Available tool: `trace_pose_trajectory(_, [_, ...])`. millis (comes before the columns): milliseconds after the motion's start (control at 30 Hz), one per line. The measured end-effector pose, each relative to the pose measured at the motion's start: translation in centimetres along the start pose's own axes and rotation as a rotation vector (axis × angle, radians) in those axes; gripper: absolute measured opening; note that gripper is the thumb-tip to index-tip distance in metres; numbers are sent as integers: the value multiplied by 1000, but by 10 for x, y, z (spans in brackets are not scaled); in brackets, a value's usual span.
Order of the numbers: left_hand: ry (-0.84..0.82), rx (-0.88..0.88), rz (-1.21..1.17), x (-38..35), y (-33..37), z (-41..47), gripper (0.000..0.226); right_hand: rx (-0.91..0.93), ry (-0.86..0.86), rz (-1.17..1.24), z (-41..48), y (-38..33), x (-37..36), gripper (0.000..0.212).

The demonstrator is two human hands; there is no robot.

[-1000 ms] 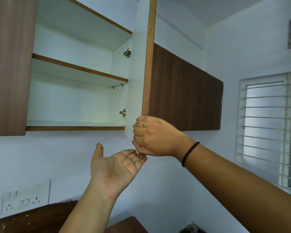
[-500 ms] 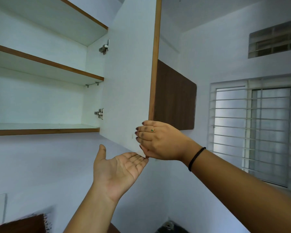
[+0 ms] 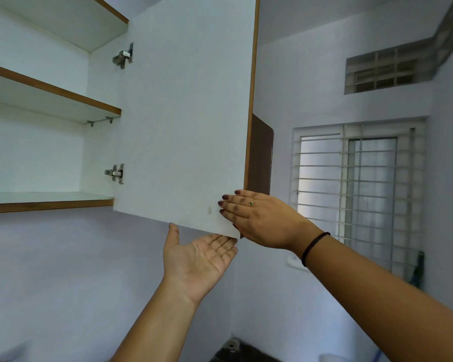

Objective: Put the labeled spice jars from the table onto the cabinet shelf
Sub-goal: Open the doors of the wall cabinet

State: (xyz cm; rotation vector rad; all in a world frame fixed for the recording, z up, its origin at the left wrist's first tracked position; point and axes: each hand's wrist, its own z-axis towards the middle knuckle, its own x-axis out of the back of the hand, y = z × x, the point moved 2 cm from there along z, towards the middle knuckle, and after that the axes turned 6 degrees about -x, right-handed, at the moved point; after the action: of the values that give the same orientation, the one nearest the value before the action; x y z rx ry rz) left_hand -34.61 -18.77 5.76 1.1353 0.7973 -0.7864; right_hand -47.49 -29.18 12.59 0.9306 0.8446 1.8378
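Access step, most likely: cabinet door (image 3: 188, 113) standing wide, no jar visible on lower shelf (image 3: 47, 203). Right hand (image 3: 262, 218) at door's lower free corner, fingers straight and flat on the inner face, thumb hidden. Left hand (image 3: 196, 259) palm-up, fingers apart, holding nothing, just under door's bottom edge, thumb tip touching it. Spice jars out of view, presumably down on worktop. Next, probably: release door, reach down, grip one jar, lift to lower shelf.

1. Soft daylight enters through the barred window (image 3: 351, 194) on the right, leaving the room evenly bright with a cool, bluish cast.
2. A faint, soft shadow lies under the shelf (image 3: 53, 92).
3. Wide-angle distortion bends straight lines near the edges, and the lower corners look blurred.
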Motion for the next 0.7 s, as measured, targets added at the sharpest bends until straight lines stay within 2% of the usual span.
trace_pose_trajectory(200, [-23, 36, -20, -3, -9, 29, 98, -36, -169, 20, -15, 14, -25, 53])
trace_pose_trajectory(700, [-27, 37, -51, 7, -12, 41, 102, -68, -133, 30, -19, 13, -37, 50])
